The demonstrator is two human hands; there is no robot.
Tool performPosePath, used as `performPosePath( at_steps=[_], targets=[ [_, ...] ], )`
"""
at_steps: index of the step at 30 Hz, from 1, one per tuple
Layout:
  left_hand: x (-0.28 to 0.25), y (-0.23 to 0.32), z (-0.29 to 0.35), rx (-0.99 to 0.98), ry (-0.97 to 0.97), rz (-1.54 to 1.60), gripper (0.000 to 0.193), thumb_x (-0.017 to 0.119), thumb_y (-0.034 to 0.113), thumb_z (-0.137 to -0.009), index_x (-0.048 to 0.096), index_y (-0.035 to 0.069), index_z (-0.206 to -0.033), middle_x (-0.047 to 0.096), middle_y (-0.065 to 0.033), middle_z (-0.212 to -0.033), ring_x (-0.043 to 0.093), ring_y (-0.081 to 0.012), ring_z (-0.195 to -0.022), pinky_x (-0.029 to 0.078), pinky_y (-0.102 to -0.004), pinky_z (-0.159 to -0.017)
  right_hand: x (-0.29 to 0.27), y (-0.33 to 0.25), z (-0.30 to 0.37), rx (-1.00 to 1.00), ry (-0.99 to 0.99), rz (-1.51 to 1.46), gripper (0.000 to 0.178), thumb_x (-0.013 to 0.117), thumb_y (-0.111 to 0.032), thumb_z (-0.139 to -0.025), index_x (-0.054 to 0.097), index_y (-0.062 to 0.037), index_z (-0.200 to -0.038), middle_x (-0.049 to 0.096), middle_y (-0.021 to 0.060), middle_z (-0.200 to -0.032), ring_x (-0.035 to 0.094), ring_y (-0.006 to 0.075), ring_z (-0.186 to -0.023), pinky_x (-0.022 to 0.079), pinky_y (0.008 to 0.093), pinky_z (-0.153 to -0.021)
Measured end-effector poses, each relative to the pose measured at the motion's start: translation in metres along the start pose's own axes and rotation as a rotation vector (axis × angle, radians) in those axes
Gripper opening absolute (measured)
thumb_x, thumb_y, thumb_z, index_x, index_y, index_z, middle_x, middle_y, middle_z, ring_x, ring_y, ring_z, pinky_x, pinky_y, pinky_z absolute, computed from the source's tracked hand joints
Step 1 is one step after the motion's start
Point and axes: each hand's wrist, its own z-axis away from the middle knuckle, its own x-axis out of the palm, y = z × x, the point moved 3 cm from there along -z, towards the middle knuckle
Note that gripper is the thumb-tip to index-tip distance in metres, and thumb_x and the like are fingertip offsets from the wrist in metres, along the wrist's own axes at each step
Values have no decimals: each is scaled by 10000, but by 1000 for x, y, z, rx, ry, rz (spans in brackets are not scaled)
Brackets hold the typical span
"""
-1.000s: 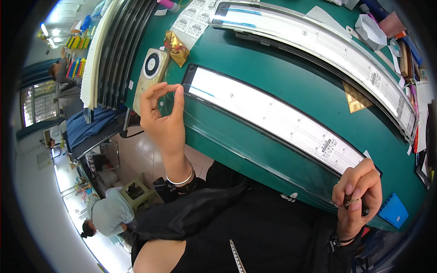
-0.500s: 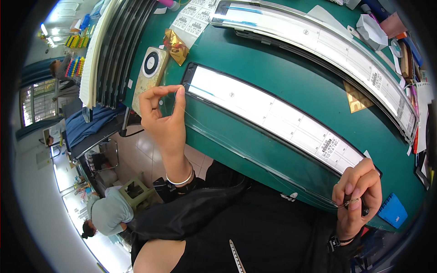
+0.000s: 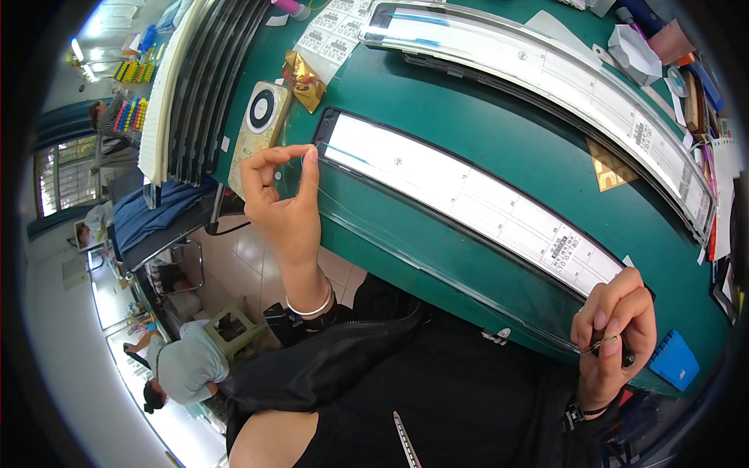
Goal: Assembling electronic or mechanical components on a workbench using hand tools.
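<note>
A long narrow black case (image 3: pixel 460 184) with a white printed strip inside lies slantwise on the green table. Its clear lid (image 3: pixel 437 271) is folded open on the near side. Thumb and forefinger of my left hand (image 3: pixel 290 212) pinch one end of a thin clear line (image 3: pixel 334 202) at the case's upper left end. From there the line runs down along the lid to my right hand (image 3: pixel 615 324), whose fingers are closed on its other end by the lower right end. A small metal loop (image 3: pixel 605 342) shows between those fingertips; a dark round piece (image 3: pixel 627 356) is partly hidden.
A similar lidded case (image 3: pixel 515 58) lies beyond on others. Black cases (image 3: pixel 214 90) are stacked at the left, by a box with a round dial (image 3: pixel 261 109) and gold foil (image 3: pixel 303 81). A blue piece (image 3: pixel 673 360) sits near my right hand. Another person (image 3: pixel 191 363) is in the background.
Both my hands keep their pinch on the line, almost unmoved. The view has shifted very slightly. In the background, the person's arm has come up.
</note>
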Motion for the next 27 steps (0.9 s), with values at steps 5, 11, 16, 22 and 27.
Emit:
performPosePath(
  at_steps=[5,11,16,22,27],
  targets=[
    [6,5,-4,-49,-39,10,312,720,-105,-866,487,34,-1021,697,-131,-977,673,-170,-954,491,-286,-933,-1,0,-4,5,6,-3,186,635,-148,-938,493,-35,-900,459,95,-927,481,93,-581,412,217,-514],
    [-7,25,-4,59,-151,-21,358,735,-96,-851,442,59,-985,702,-141,-949,668,-182,-918,500,-303,-881,8,-4,-7,5,0,-4,222,646,-170,-941,485,-26,-893,447,107,-916,476,113,-600,413,224,-508],
    [31,82,-5,263,-366,159,193,777,10,-803,664,89,-938,692,-39,-933,653,-229,-863,533,-346,-846,-22,-26,5,-398,-100,861,229,604,-182,-939,451,-14,-912,438,77,-872,413,92,-642,346,206,-565],
    [75,149,27,503,-610,444,185,644,78,-897,514,48,-1024,620,-23,-739,663,-261,-707,526,-383,-883,-41,-44,16,-257,49,1200,58,573,-83,-1021,579,-35,-989,539,64,-937,402,104,-631,364,260,-574],
    [101,169,39,516,-794,479,278,627,-6,-773,480,28,-1007,499,-45,-542,591,-324,-559,506,-370,-728,-44,-35,15,-263,19,1222,86,606,-101,-1011,582,-31,-968,538,63,-920,423,111,-632,368,259,-566]
  ],
)
